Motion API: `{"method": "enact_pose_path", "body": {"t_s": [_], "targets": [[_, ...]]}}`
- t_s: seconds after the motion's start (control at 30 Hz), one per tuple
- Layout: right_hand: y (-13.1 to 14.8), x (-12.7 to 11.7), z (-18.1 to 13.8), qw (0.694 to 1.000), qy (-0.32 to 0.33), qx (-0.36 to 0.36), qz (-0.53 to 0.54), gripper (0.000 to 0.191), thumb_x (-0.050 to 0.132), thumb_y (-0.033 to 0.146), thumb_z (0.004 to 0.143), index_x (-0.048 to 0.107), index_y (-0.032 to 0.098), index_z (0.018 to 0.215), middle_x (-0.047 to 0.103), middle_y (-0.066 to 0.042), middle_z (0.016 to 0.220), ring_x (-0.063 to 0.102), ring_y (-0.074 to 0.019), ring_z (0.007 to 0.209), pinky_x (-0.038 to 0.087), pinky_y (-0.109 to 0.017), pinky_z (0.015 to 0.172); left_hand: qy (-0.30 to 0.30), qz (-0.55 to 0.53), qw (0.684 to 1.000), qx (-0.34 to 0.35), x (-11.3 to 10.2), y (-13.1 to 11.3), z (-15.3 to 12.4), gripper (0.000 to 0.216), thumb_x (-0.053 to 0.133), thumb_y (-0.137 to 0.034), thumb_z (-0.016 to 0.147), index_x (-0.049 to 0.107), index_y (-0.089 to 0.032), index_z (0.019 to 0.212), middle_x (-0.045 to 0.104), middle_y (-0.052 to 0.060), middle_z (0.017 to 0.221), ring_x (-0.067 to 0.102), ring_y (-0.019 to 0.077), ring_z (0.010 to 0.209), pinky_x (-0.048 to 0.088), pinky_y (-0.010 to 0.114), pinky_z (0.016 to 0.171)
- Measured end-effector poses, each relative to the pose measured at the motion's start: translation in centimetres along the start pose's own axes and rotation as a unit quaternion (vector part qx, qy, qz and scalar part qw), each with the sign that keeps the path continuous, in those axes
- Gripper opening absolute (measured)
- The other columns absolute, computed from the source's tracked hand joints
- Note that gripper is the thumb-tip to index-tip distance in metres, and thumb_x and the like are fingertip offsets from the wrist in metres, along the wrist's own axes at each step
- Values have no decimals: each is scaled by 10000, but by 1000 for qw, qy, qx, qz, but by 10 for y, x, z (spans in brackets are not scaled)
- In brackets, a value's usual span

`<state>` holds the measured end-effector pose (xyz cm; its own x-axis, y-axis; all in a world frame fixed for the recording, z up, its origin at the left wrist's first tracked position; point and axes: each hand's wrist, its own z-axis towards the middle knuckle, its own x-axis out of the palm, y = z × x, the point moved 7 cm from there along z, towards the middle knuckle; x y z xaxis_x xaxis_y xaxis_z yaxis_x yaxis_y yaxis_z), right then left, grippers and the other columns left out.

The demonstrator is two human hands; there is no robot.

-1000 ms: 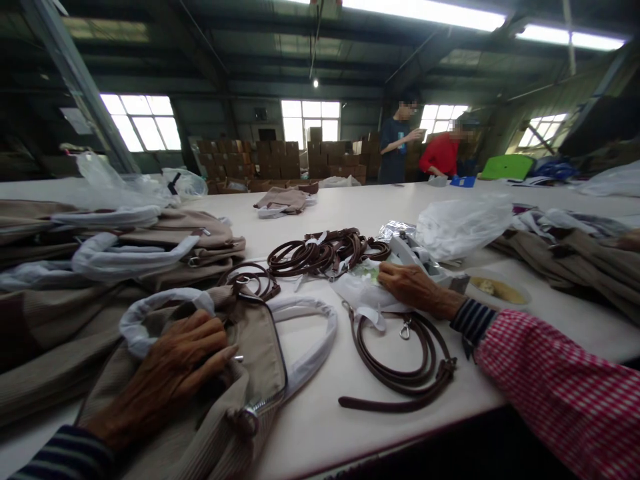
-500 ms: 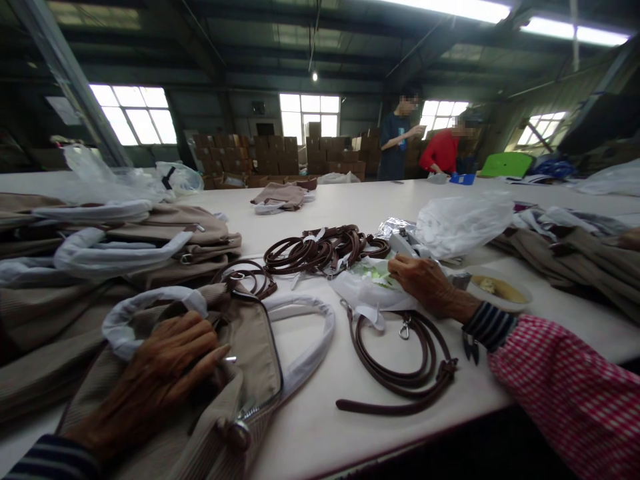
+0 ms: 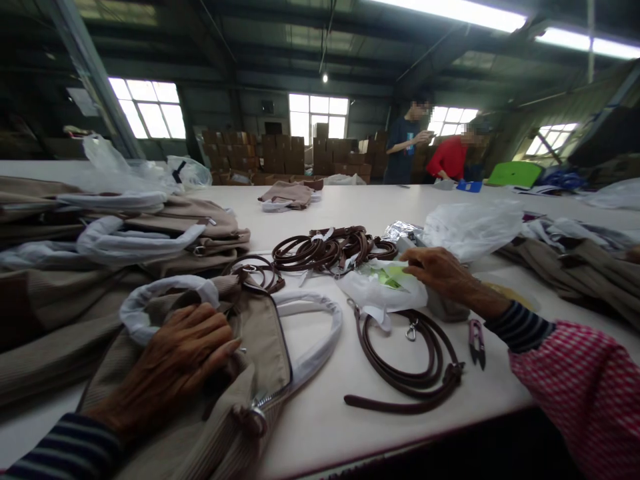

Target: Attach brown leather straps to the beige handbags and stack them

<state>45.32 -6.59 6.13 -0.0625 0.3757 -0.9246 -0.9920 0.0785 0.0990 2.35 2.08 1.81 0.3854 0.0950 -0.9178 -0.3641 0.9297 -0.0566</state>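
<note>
Beige bag (image 3: 267, 333), cut off below, sits part-hidden under the left hand (image 3: 175, 357).

Right of the left hand (image 3: 175, 353), past the bag (image 3: 260, 327), table (image 3: 310, 427) lies open up to the coiled strap (image 3: 407, 403), a wrapped handle (image 3: 327, 340) reaching into it. A white packet (image 3: 370, 295) hems the right hand (image 3: 443, 275) leftward, a plastic heap (image 3: 470, 227) beyond.
</note>
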Motion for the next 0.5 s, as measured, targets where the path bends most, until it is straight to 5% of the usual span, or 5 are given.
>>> {"method": "enact_pose_path", "body": {"t_s": [0.17,0.3,0.5], "targets": [[8,-20,3,996,0,20,89,145,620,281,855,701,182,788,682,-18,674,633,-168,626,433,-286,639,-8,-5,1000,3,-1,0,-2,362,389,-296,1086,581,-235,785,608,-14,832,502,225,840,314,396,865],[31,-14,7,941,7,78,329,255,726,407,788,677,157,801,653,-22,607,583,-137,519,394,-239,487,-18,-4,1000,-4,-6,-1,-2,383,382,-316,1092,568,-221,771,600,-1,812,492,221,824,328,407,846],[151,23,24,841,122,39,525,237,765,338,735,684,167,877,640,-6,577,572,-121,487,316,-188,402,-24,-12,999,-33,-17,-7,-2,436,351,-350,1104,601,-190,785,625,39,863,507,218,882,374,418,879]]}}
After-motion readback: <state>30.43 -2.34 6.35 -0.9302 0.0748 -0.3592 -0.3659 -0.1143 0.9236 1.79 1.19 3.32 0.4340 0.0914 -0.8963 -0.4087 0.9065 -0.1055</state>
